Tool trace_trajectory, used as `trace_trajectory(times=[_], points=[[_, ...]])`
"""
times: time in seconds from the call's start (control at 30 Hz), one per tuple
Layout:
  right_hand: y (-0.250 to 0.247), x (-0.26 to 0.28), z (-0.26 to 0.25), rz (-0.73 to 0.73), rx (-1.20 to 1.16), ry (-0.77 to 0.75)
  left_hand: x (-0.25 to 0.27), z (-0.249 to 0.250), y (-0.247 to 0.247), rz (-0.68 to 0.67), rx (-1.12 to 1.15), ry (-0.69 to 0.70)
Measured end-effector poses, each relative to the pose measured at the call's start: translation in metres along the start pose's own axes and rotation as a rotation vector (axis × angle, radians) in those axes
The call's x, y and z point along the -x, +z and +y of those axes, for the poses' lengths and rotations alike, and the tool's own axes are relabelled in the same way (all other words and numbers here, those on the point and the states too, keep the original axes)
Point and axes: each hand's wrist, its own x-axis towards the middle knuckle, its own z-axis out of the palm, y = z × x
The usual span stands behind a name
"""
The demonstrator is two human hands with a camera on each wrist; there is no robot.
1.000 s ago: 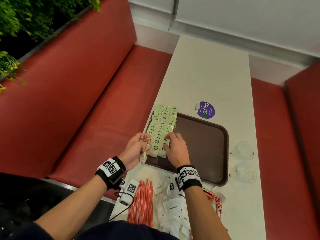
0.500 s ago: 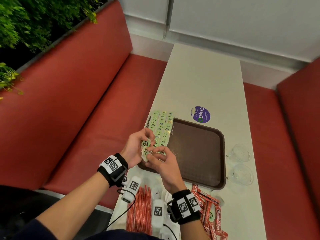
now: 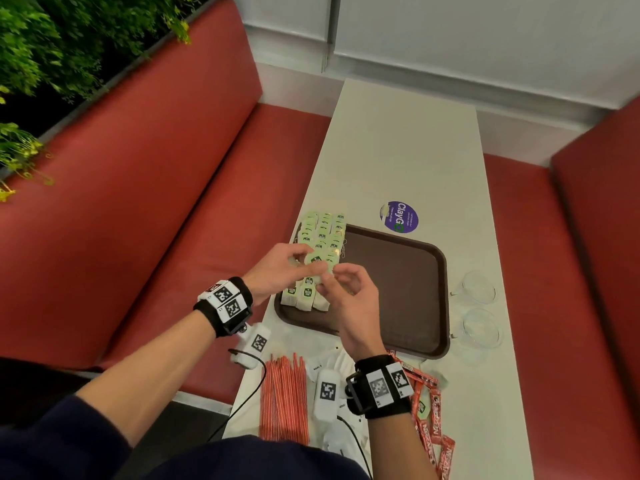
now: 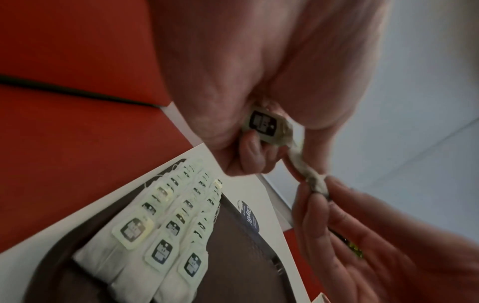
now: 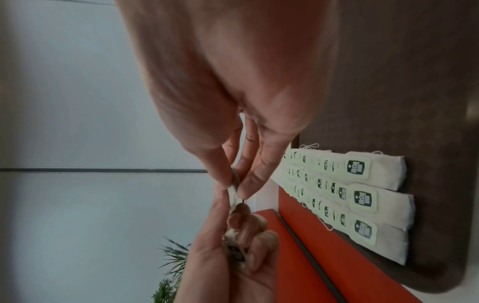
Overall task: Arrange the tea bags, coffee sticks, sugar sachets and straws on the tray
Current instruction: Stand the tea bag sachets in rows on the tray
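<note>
Two hands meet at the middle of the head view, above the left end of a brown tray (image 3: 408,292). The left hand (image 3: 277,268) and right hand (image 3: 349,299) pinch one tea bag (image 3: 317,259) between them. Rows of tea bags (image 3: 322,237) lie on the tray below; straws (image 3: 284,396), sugar sachets (image 3: 318,367) and coffee sticks (image 3: 429,410) lie at the lower frame.

Left wrist view: curled left fingers (image 4: 249,147) grip the bag's tag end, right fingertips (image 4: 316,196) its other end.

Right wrist view: thumb and forefinger (image 5: 249,180) close narrowly on the bag's edge, at centre.

Both hands (image 3: 277,268) (image 3: 349,299) raised, fingers (image 5: 249,180) apparently pinched together.
</note>
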Motion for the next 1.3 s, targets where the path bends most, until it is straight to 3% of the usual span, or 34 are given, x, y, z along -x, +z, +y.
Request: trace_trajectory(times=[0.07, 0.23, 0.4, 0.47, 0.53, 0.63, 0.73, 0.87, 1.13, 1.3], points=[[-0.001, 0.000, 0.003, -0.005, 0.060, -0.014, -0.005, 0.002, -0.002, 0.024, -0.135, 0.041], [-0.007, 0.002, 0.011, 0.019, 0.527, -0.104, -0.012, -0.004, -0.006, 0.010, -0.524, 0.057], [-0.010, -0.008, 0.034, -0.006, 0.695, -0.140, -0.005, -0.015, -0.007, -0.005, -0.584, 0.014], [-0.009, -0.012, 0.049, 0.018, 0.717, -0.121, -0.001, -0.020, -0.006, 0.083, -0.490, -0.083], [-0.007, -0.018, 0.065, 0.049, 0.723, -0.096, 0.001, -0.028, -0.007, 0.187, -0.256, -0.217], [0.001, -0.024, 0.085, 0.064, 0.745, -0.059, 0.003, -0.041, -0.013, 0.166, 0.070, -0.339], [0.011, -0.026, 0.101, 0.053, 0.764, -0.055, 0.011, -0.046, -0.018, 0.198, 0.217, -0.414], [0.012, -0.022, 0.117, 0.030, 0.850, -0.097, 0.018, -0.058, -0.023, 0.233, 0.181, -0.471], [0.014, -0.022, 0.126, -0.040, 0.985, -0.153, 0.028, -0.077, -0.024, 0.313, 0.245, -0.440], [0.014, -0.020, 0.127, -0.104, 1.107, -0.134, 0.029, -0.085, -0.021, 0.336, -0.052, -0.367]])
